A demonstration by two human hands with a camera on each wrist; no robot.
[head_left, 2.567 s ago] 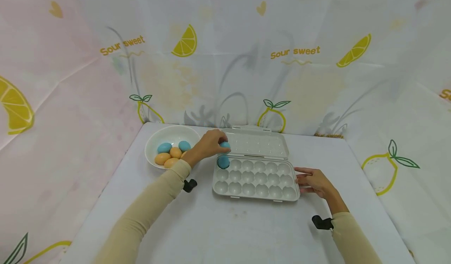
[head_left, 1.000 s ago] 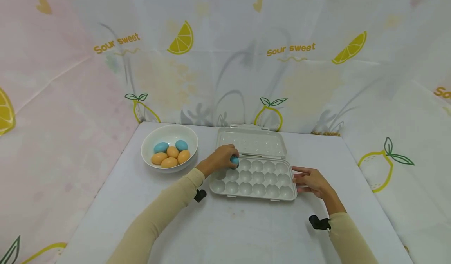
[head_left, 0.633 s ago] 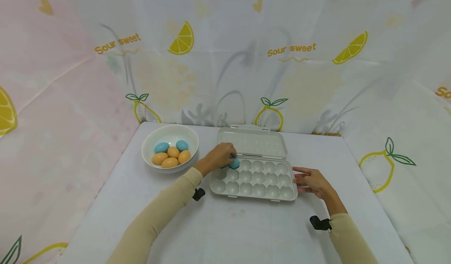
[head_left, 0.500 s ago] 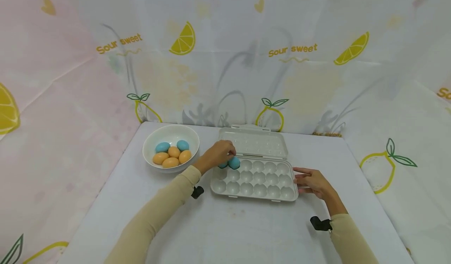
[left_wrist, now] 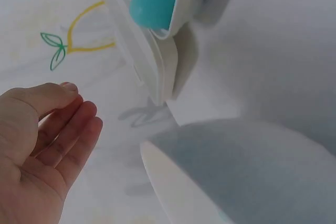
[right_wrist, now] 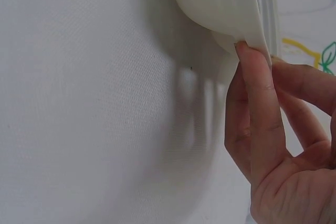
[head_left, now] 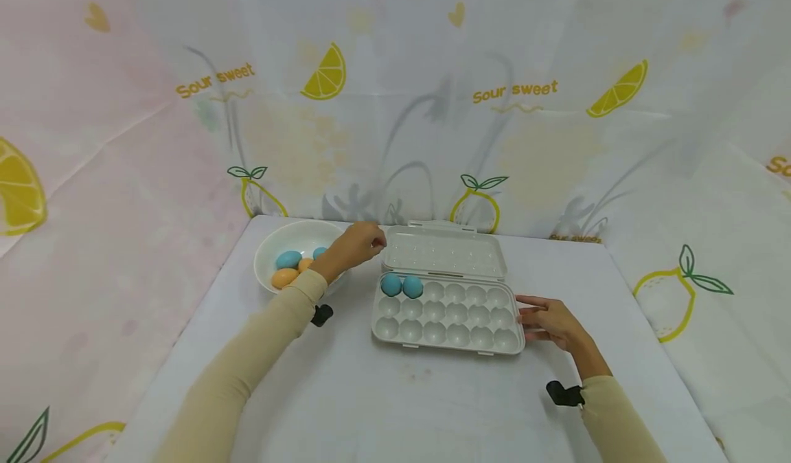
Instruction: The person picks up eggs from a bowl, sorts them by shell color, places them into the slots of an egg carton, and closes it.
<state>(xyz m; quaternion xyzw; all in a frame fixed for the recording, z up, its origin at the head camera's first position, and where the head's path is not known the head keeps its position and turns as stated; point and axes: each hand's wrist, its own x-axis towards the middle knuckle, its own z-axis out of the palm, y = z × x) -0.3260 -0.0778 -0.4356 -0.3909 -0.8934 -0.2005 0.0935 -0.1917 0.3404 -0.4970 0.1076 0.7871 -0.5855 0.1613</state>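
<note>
My left hand (head_left: 363,240) is in the air between the bowl and the egg tray, with nothing in its grasp. In the left wrist view its fingers (left_wrist: 71,135) are loosely bent, the thumb close to the fingertips. Two blue eggs (head_left: 391,284) sit side by side in the far left cups of the white egg tray (head_left: 445,346), whose clear lid (head_left: 448,253) lies folded back. My right hand (head_left: 553,320) pinches the tray's right rim between thumb and fingers, as the right wrist view shows.
At the back left stands a white bowl (head_left: 262,264) with blue eggs (head_left: 288,260) and orange eggs (head_left: 284,278), partly hidden by my left wrist. A lemon-print cloth backdrop (head_left: 395,133) rises behind the white table (head_left: 395,408).
My left hand has set a second blue egg in the cup beside the first, let go of it, and moved back left toward the bowl. The right hand stays at the tray's rim.
</note>
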